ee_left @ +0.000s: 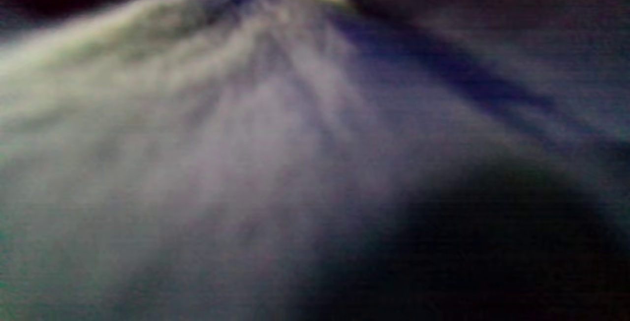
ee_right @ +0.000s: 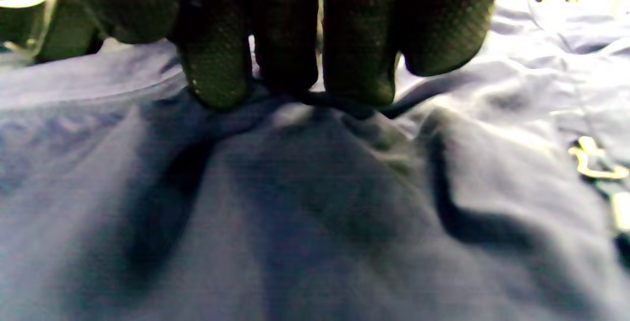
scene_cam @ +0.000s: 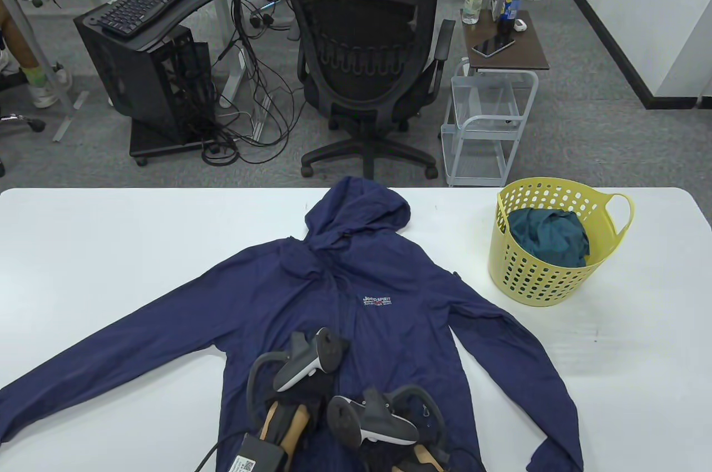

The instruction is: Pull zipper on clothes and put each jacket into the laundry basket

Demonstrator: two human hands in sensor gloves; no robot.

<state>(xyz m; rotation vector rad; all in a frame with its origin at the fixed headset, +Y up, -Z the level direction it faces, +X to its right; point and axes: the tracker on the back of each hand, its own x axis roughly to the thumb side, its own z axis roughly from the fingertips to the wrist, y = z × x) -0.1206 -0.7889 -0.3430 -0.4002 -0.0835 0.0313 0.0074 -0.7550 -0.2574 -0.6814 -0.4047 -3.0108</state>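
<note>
A navy hooded jacket lies front up and spread flat on the white table, its zipper line running down the middle. Both hands are on its lower front. My left hand is on the zipper line, its fingers hidden under the tracker. The left wrist view holds only blurred navy fabric. My right hand is lower and to the right. In the right wrist view its gloved fingertips dig into the jacket, and the cloth bunches under them. The yellow laundry basket stands at the right with a teal garment inside.
Beyond the table's far edge stand a black office chair, a white wire cart and a computer stand. The jacket's sleeves reach toward the table's near left and near right corners.
</note>
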